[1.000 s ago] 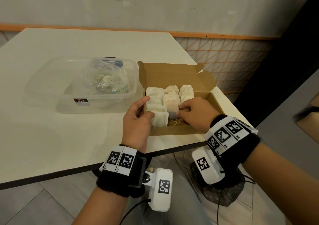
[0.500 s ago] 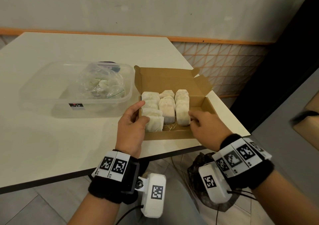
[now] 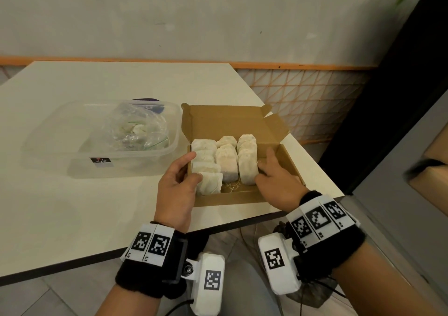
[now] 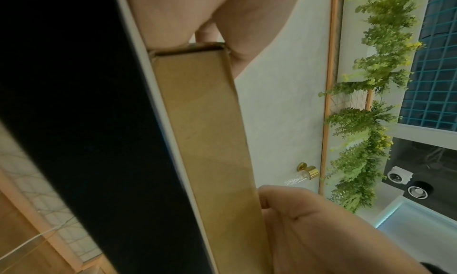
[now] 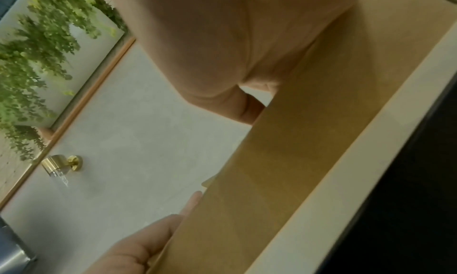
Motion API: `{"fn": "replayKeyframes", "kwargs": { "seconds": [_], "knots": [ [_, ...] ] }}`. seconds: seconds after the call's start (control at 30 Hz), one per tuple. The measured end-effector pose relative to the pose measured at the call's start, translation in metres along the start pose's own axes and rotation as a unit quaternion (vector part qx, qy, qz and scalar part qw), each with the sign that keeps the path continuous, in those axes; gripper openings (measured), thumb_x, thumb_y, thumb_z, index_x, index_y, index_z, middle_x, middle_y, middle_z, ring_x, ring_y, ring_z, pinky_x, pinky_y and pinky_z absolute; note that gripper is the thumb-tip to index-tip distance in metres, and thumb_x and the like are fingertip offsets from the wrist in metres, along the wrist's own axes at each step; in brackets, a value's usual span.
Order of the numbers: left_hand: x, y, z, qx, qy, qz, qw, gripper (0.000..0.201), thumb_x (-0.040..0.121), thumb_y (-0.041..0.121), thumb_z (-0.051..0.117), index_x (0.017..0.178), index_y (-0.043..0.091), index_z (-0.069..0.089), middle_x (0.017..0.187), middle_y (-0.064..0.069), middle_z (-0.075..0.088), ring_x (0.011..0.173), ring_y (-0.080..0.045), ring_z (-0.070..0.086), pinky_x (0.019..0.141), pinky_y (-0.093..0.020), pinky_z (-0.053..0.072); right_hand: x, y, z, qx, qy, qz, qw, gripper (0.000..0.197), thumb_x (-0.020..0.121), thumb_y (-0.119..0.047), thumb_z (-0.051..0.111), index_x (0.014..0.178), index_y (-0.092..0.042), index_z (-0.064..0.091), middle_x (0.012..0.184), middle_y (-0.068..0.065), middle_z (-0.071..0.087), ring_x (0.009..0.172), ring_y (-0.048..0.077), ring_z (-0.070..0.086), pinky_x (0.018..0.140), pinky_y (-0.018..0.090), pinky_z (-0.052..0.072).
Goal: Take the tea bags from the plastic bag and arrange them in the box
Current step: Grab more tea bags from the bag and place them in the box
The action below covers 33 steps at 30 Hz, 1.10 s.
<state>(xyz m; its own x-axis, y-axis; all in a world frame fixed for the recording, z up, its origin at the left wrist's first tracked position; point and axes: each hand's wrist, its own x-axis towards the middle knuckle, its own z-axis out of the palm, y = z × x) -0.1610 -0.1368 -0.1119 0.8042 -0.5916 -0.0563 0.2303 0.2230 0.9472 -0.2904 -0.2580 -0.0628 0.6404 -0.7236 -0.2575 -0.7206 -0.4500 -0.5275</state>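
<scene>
on table (image 3: 72,206), tea bags (image 3: 225,160) (boxed) lie between both hands' grip.

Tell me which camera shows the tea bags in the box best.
The head view: it looks down into the open box and shows the tea bags in three rows, with both hands at the box. The left wrist and right wrist views show only the box's outer cardboard wall and skin, no tea bags.

Head above, wrists beside box (image 3: 244,198)
</scene>
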Motion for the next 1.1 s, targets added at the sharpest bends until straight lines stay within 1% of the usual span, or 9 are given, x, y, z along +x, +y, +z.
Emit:
{"fn": "replayKeyframes", "kwargs": {
  "seconds": [0.17,0.3,0.37,0.47,0.53,0.67,0.77,0.9,1.1],
  "knots": [
    [-0.004,0.005,-0.006,0.078,0.016,0.018,0.997,0.024,0.089,0.012,0.061,0.106,0.029,0.064,0.122,-0.007,0.062,0.115,-0.019,0.058,0.095,-0.036,0.05,0.0,-0.001,-0.001,0.122,0.086,-0.042,0.988,0.069,0.088,-0.024,0.048,0.145,-0.029,0.009,0.128,0.003,0.053,0.117,0.026,0.05,0.104,0.048,0.037],
    [-0.016,0.048,-0.026,0.238,-0.016,0.056,0.97,0.014,0.089,0.027,0.062,0.102,0.032,0.064,0.114,0.0,0.059,0.098,-0.008,0.058,0.083,-0.021,0.046,-0.012,-0.041,-0.028,0.117,0.126,-0.162,0.972,0.053,0.09,-0.019,0.054,0.139,-0.025,0.033,0.135,-0.001,0.048,0.123,0.014,0.046,0.103,0.029,0.037],
    [-0.019,0.08,-0.037,0.265,-0.033,0.086,0.96,0.009,0.088,0.029,0.063,0.096,0.03,0.065,0.098,0.004,0.063,0.083,-0.009,0.06,0.079,-0.029,0.051,-0.015,-0.072,-0.04,0.115,0.094,-0.228,0.962,0.035,0.089,-0.015,0.056,0.122,-0.025,0.051,0.121,-0.006,0.056,0.109,0.007,0.052,0.093,0.021,0.043],
    [-0.001,0.122,-0.058,0.269,0.046,0.161,0.948,0.006,0.087,0.025,0.064,0.093,0.024,0.065,0.091,0.005,0.065,0.078,-0.008,0.059,0.077,-0.028,0.049,-0.005,-0.121,-0.041,0.067,0.04,-0.287,0.955,0.018,0.086,-0.014,0.06,0.101,-0.024,0.065,0.102,-0.009,0.065,0.094,0.006,0.059,0.079,0.016,0.045],
    [0.03,0.139,-0.073,0.28,0.12,0.166,0.938,0.014,0.087,0.024,0.064,0.1,0.02,0.063,0.105,-0.001,0.062,0.089,-0.01,0.059,0.078,-0.024,0.043,0.009,-0.15,-0.031,-0.004,0.014,-0.299,0.954,0.017,0.085,-0.015,0.062,0.1,-0.021,0.068,0.103,-0.005,0.066,0.095,0.01,0.06,0.08,0.019,0.042],
    [0.087,0.146,-0.095,0.347,0.168,0.019,0.923,0.048,0.084,0.037,0.064,0.126,0.019,0.05,0.136,-0.014,0.047,0.116,-0.03,0.053,0.098,-0.036,0.043,0.041,-0.19,0.0,-0.087,-0.014,-0.295,0.951,0.023,0.085,-0.017,0.063,0.108,-0.016,0.066,0.115,0.001,0.065,0.105,0.015,0.059,0.085,0.02,0.041],
    [0.098,0.142,-0.092,0.451,0.09,-0.086,0.884,0.062,0.09,0.044,0.057,0.139,0.01,0.043,0.141,-0.015,0.046,0.122,-0.034,0.049,0.099,-0.038,0.043,0.054,-0.203,0.02,-0.147,-0.024,-0.285,0.947,0.027,0.088,-0.017,0.059,0.115,-0.014,0.064,0.122,0.002,0.062,0.11,0.019,0.057,0.088,0.021,0.041],
    [0.1,0.138,-0.087,0.542,0.032,-0.131,0.829,0.06,0.091,0.049,0.053,0.132,0.005,0.051,0.135,-0.016,0.053,0.12,-0.032,0.052,0.089,-0.032,0.041,0.059,-0.21,0.028,-0.195,-0.021,-0.277,0.941,0.032,0.089,-0.011,0.054,0.12,-0.017,0.062,0.123,0.0,0.062,0.109,0.018,0.058,0.074,0.016,0.035],
    [0.116,0.131,-0.103,0.305,0.019,-0.191,0.933,0.041,0.086,0.038,0.064,0.115,0.009,0.06,0.107,-0.012,0.066,0.102,-0.032,0.064,0.093,-0.045,0.051,0.067,-0.206,0.04,-0.254,-0.02,-0.308,0.917,0.063,0.086,-0.016,0.06,0.141,-0.009,0.033,0.143,0.009,0.042,0.126,0.023,0.045,0.098,0.025,0.034]
  ]
}}
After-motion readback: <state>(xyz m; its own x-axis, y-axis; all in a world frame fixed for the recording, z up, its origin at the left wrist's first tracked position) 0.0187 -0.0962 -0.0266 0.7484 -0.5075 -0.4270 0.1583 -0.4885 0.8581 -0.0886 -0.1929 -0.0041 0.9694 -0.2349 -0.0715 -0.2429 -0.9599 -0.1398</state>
